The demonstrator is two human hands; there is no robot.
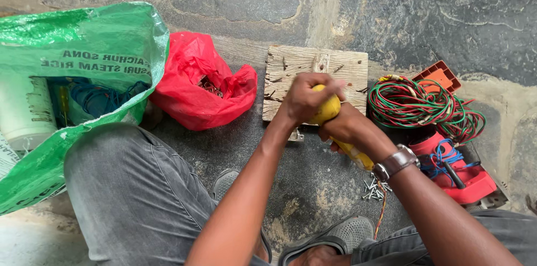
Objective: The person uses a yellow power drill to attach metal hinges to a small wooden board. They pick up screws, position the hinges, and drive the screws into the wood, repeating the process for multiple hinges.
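My left hand (pixel 305 100) and right hand (pixel 347 126) both clenched round yellow plastic tool handle (pixel 329 110); long axis slants from wrist toward scarred wooden board (pixel 313 67) directly ahead on stone floor (pixel 313 187).

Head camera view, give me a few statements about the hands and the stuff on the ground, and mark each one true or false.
1. Both hands, left hand and right hand, grip a yellow tool. True.
2. The wooden board lies on a table. False: it lies on the stone floor.
3. The red bag sits left of the board. True.
4. The wire coil is all black. False: red and green.
5. Screws lie loose on the floor. True.
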